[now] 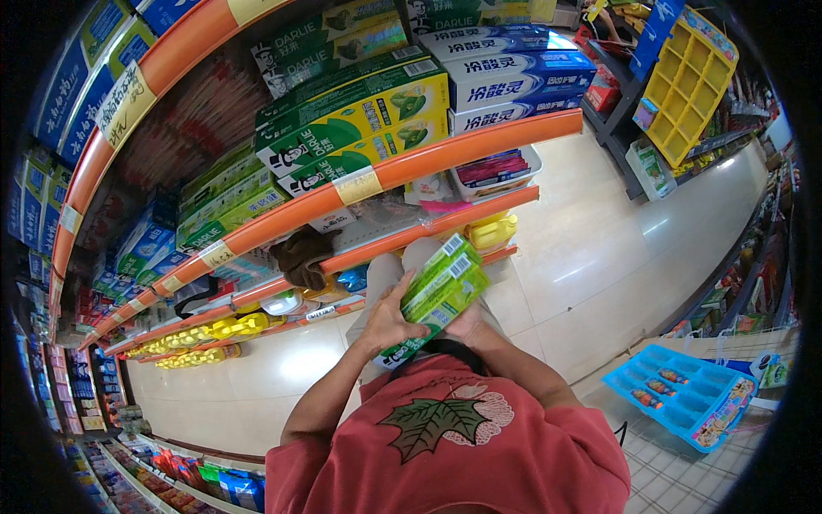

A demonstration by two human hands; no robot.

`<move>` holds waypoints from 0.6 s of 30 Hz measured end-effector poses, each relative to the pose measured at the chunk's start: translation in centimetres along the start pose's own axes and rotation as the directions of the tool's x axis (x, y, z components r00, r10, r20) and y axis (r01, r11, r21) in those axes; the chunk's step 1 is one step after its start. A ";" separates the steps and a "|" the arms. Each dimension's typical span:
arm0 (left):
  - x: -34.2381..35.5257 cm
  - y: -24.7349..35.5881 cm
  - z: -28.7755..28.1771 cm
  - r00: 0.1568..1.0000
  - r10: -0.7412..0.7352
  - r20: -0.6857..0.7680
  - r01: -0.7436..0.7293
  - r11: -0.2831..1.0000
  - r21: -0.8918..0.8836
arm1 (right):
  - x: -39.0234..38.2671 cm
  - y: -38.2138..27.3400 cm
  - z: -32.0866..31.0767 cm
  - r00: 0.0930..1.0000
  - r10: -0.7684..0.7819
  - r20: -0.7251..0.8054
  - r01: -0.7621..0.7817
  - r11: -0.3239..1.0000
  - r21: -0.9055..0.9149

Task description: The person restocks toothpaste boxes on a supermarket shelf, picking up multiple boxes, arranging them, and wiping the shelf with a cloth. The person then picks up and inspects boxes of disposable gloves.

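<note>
Red shirt [360,450], left fingers [412,330] and right hand [467,324] gripping green cartons [441,293], packets [492,166] in bin [519,182]

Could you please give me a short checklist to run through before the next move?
1. Left hand on the green boxes: ok, its thumb lies across them.
2. Right hand at the boxes' other side: ok.
3. Right-hand fingers firmly placed: cannot tell, the boxes hide most of them.
4. Held boxes level: cannot tell from this single view from above.
5. Brown fabric item clear of the lower orange shelf edge: not ok, it appears to overlap it.
6. Blue tray apart from both hands: ok.
</note>
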State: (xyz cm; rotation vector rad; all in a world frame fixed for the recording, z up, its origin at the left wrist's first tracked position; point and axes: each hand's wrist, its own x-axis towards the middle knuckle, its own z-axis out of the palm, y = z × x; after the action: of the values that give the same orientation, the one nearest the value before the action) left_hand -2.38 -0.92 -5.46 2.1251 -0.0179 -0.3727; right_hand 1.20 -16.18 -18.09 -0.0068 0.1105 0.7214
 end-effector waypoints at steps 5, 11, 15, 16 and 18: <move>0.8 0.6 0.9 0.979 -0.073 -0.191 0.097 0.988 0.121 | -1.4 -0.1 4.8 0.998 -0.059 0.007 0.059 0.998 -0.032; 0.7 1.4 3.0 0.982 -0.075 -0.171 0.148 0.869 0.471 | -1.5 0.6 2.4 0.952 -0.220 -0.215 0.155 0.947 -0.281; 0.9 1.9 2.8 0.990 -0.059 -0.126 0.115 0.855 0.506 | -2.0 0.2 3.3 0.950 -0.198 -0.240 0.153 0.969 -0.194; 1.0 1.6 2.8 0.990 -0.044 -0.136 0.104 0.874 0.474 | -1.9 0.1 3.2 0.956 -0.188 -0.225 0.148 0.971 -0.185; 1.1 0.8 2.8 0.987 -0.020 -0.157 0.084 0.910 0.406 | -1.9 0.1 2.9 0.966 -0.166 -0.197 0.134 0.976 -0.169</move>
State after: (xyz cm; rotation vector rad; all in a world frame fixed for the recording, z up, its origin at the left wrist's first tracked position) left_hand -1.98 -3.82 -6.48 2.5735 0.0521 -0.2538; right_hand -0.02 -17.22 -14.99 -0.2381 0.2533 0.5739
